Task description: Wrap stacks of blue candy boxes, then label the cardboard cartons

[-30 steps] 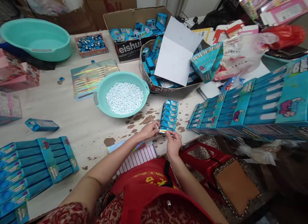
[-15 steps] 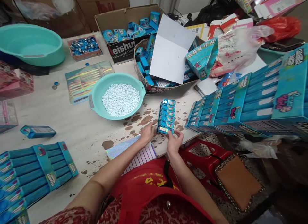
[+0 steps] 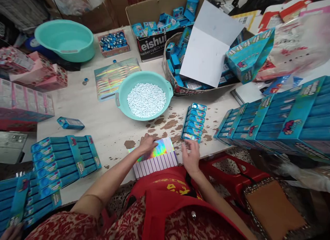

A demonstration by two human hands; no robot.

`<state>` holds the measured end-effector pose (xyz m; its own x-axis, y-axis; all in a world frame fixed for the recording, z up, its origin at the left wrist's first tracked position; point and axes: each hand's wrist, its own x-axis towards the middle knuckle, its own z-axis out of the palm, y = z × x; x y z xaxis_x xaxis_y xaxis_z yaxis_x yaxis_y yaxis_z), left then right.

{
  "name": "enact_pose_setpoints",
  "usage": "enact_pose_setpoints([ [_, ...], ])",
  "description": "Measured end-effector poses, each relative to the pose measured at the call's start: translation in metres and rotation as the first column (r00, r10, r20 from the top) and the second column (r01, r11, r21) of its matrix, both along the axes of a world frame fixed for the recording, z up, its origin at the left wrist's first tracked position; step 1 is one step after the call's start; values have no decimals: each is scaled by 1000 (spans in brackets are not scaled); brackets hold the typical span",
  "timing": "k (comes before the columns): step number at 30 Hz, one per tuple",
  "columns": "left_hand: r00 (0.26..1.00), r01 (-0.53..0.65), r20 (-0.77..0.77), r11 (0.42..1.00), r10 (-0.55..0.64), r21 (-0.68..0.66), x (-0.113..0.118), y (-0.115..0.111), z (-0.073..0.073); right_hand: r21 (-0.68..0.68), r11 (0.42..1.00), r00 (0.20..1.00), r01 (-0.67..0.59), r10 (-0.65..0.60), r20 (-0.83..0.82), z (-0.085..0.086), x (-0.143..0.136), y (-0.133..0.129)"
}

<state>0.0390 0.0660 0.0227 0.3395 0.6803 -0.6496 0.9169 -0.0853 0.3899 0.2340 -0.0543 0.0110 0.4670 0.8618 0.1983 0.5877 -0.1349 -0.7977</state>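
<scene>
My left fingers (image 3: 150, 143) hide part of the shiny sheet (image 3: 161, 149); I can't quite tell if my right fingers (image 3: 191, 143) touch the blue packs (image 3: 196, 119).

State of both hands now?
Left hand: on the shiny sheet; grip can't be told.
Right hand: loosely curled by the blue box row; grip unclear.

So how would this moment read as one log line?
Left hand: on holographic sticker sheet | Right hand: at near end of blue pack row | White pellets: in turquoise basin

passable: gap between basin (image 3: 123, 91) and blue packs (image 3: 195, 124) | obstacle rightward: display boxes (image 3: 265, 118)
</scene>
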Motion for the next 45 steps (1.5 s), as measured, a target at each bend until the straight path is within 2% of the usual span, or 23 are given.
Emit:
enact_pose_setpoints([
  [2,998,-34,54,999,35,-13,-5,-8,-3,-12,968,964,-250,251,88,-6,-21,9],
  [3,996,-48,79,999,49,-18,-4,-12,-4,-48,943,931,-330,334,146,-11,-30,14],
  [6,988,-81,128,997,83,-19,1,-19,-5,-192,866,811,-462,500,303,-29,-47,25],
  [9,983,-123,136,992,123,-12,2,-19,-7,-263,806,709,-530,592,383,-43,-51,22],
  [12,979,-153,138,988,152,-5,-1,-18,-13,-243,806,695,-539,589,413,-46,-49,12],
  [17,978,-166,131,986,164,8,-2,-18,-23,-217,820,734,-530,572,366,-36,-42,8],
  [21,980,-131,150,991,130,-1,0,-17,-19,-261,848,774,-460,528,350,-36,-44,18],
  [25,981,-125,149,992,125,-14,3,-17,-11,-311,806,742,-503,587,322,-43,-50,24],
  [33,982,-153,113,988,154,-15,4,-16,-13,-214,806,738,-552,592,326,-41,-49,10],
  [36,984,-145,101,989,145,-9,3,-15,-15,-234,823,762,-518,568,311,-33,-47,11],
  [39,988,-140,73,990,138,15,2,-16,-14,-247,836,780,-490,547,305,-18,-41,15],
  [42,987,-160,49,981,155,114,7,-17,-5,-193,883,873,-428,459,165,3,-28,19],
  [44,965,-214,184,964,184,159,14,-18,3,-174,921,936,-349,350,-26,19,-17,21],
  [45,931,-242,308,963,196,116,19,-18,8,-177,935,949,-306,287,-127,26,-12,23],
])
